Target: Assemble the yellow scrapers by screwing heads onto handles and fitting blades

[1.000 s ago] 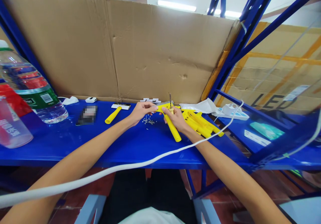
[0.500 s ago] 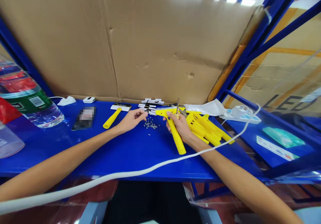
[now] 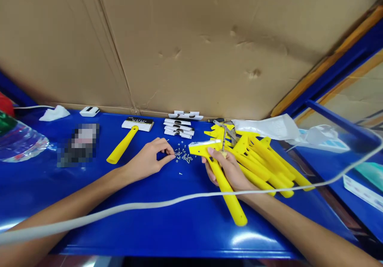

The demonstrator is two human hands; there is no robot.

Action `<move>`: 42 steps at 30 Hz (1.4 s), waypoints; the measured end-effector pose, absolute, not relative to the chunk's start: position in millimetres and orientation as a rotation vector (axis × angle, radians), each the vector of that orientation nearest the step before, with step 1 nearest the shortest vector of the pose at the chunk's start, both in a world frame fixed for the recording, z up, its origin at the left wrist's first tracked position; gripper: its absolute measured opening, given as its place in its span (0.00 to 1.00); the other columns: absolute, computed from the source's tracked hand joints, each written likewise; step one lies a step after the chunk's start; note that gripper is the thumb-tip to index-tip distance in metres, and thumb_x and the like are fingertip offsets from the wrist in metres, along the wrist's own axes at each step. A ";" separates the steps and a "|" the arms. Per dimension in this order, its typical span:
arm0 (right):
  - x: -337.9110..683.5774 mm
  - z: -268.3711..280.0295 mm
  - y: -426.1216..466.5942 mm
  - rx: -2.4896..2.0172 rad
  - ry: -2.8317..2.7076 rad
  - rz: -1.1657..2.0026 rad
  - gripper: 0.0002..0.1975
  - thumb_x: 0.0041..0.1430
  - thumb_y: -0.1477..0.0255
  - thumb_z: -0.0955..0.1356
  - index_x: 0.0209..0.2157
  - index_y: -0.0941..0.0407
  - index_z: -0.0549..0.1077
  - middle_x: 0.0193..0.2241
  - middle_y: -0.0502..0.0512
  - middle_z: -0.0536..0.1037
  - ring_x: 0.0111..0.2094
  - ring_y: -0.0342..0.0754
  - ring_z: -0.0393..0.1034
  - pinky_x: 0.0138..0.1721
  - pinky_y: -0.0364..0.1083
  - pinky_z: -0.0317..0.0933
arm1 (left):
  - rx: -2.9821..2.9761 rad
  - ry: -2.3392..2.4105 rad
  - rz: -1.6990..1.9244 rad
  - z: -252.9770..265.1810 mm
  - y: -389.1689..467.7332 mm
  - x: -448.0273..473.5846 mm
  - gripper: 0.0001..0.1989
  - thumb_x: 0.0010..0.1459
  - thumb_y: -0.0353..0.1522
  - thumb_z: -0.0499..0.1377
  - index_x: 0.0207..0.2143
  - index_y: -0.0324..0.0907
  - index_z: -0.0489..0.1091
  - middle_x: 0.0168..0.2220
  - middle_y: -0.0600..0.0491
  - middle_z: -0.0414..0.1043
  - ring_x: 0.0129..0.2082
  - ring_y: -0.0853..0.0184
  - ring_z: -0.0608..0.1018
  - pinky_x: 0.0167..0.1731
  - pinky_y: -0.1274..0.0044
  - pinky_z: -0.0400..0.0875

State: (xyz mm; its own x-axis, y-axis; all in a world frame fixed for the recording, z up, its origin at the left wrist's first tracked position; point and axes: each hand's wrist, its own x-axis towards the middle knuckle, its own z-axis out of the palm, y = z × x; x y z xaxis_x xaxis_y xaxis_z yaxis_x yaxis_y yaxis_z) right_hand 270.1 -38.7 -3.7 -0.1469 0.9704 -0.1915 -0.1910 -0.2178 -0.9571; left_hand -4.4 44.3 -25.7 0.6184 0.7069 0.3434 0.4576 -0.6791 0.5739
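Observation:
My left hand is closed in a pinch at the left edge of a pile of small screws and nuts. Whatever is between its fingertips is too small to make out. In my right hand is a yellow scraper, its long handle slanting toward me and its head, edged in white or silver, pointing left. A thin metal shaft, like a screwdriver's, also sticks up from that hand; its lower end is hidden. Right beside this hand lie several yellow scraper handles in a heap.
Another yellow scraper with a black-and-white sleeve lies left. White folded sleeves are stacked at the back by the cardboard. A white cable crosses in front of both arms. A bottle is far left.
The view has come closer to the table. My left hand has moved from beside the white sleeves to the screw pile. My right hand still holds the scraper.

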 end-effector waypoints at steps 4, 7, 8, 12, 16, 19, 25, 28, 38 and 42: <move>271.1 -4.9 -42.5 -1.193 -1.010 1.587 0.27 0.60 0.44 0.76 0.31 0.56 0.76 0.13 0.48 0.70 0.12 0.41 0.59 0.15 0.41 0.52 | 2.506 0.886 0.801 -29.6 45.6 -5.7 0.09 0.76 0.35 0.60 0.42 0.44 0.78 0.41 0.51 0.81 0.42 0.63 0.80 0.48 0.68 0.75; 270.9 -4.7 -42.4 -1.246 -1.008 1.583 0.26 0.62 0.44 0.75 0.32 0.55 0.78 0.14 0.49 0.71 0.14 0.42 0.60 0.17 0.42 0.52 | 2.546 0.887 0.879 -27.8 42.0 -5.0 0.07 0.77 0.32 0.59 0.43 0.44 0.76 0.42 0.51 0.80 0.43 0.64 0.80 0.49 0.69 0.75; 270.8 -4.7 -42.4 -1.260 -1.025 1.578 0.27 0.63 0.44 0.74 0.32 0.55 0.79 0.14 0.50 0.72 0.14 0.42 0.61 0.17 0.42 0.53 | 2.541 0.894 0.917 -26.3 39.9 -4.4 0.06 0.77 0.31 0.59 0.44 0.43 0.76 0.43 0.51 0.79 0.43 0.65 0.80 0.49 0.70 0.76; 269.4 -4.7 -43.0 -1.295 -1.094 1.590 0.29 0.65 0.43 0.73 0.31 0.57 0.78 0.14 0.49 0.72 0.15 0.41 0.61 0.20 0.42 0.54 | 2.468 0.889 1.092 -17.3 28.9 -0.4 0.03 0.75 0.27 0.61 0.47 0.43 0.74 0.44 0.51 0.80 0.44 0.68 0.82 0.48 0.75 0.78; 267.3 -4.4 -42.3 -1.336 -1.086 1.617 0.29 0.64 0.43 0.73 0.33 0.58 0.78 0.14 0.49 0.72 0.15 0.41 0.63 0.21 0.41 0.55 | 2.454 0.741 1.226 -7.7 16.8 4.5 0.08 0.72 0.24 0.64 0.50 0.43 0.76 0.41 0.51 0.82 0.41 0.67 0.84 0.45 0.75 0.81; 266.6 -5.3 -40.4 -1.355 -1.103 1.616 0.30 0.63 0.42 0.73 0.32 0.58 0.79 0.14 0.49 0.72 0.15 0.41 0.62 0.20 0.42 0.54 | 2.458 0.624 1.248 -3.9 8.2 6.5 0.13 0.71 0.23 0.64 0.54 0.44 0.76 0.43 0.50 0.84 0.42 0.65 0.85 0.46 0.72 0.84; 265.0 -7.9 -40.4 -1.334 -1.228 1.542 0.25 0.65 0.47 0.73 0.30 0.55 0.79 0.15 0.50 0.74 0.15 0.43 0.63 0.19 0.43 0.52 | 2.399 0.489 1.218 -3.9 -6.6 6.8 0.15 0.74 0.24 0.61 0.57 0.47 0.77 0.47 0.49 0.85 0.46 0.63 0.86 0.47 0.69 0.84; 262.8 -3.9 -39.9 -1.316 -1.273 1.524 0.25 0.64 0.47 0.74 0.29 0.56 0.78 0.15 0.50 0.74 0.16 0.43 0.62 0.20 0.43 0.53 | 2.425 0.433 1.280 -1.4 -8.9 7.1 0.13 0.73 0.24 0.62 0.55 0.45 0.78 0.46 0.49 0.85 0.44 0.63 0.85 0.47 0.67 0.82; 270.1 -1.3 -33.3 -1.249 -1.295 1.563 0.26 0.61 0.47 0.74 0.33 0.58 0.79 0.15 0.49 0.73 0.16 0.43 0.64 0.20 0.42 0.56 | 2.428 0.638 1.377 -4.2 -0.8 17.3 0.05 0.73 0.29 0.64 0.48 0.44 0.80 0.46 0.48 0.80 0.46 0.63 0.81 0.49 0.67 0.78; 272.1 -4.9 -36.3 -1.177 -1.326 1.542 0.26 0.62 0.48 0.74 0.32 0.59 0.79 0.16 0.50 0.74 0.16 0.41 0.64 0.20 0.41 0.56 | 2.434 0.695 1.354 -9.1 0.3 35.8 0.04 0.74 0.31 0.64 0.46 0.44 0.81 0.46 0.48 0.81 0.48 0.62 0.80 0.52 0.65 0.77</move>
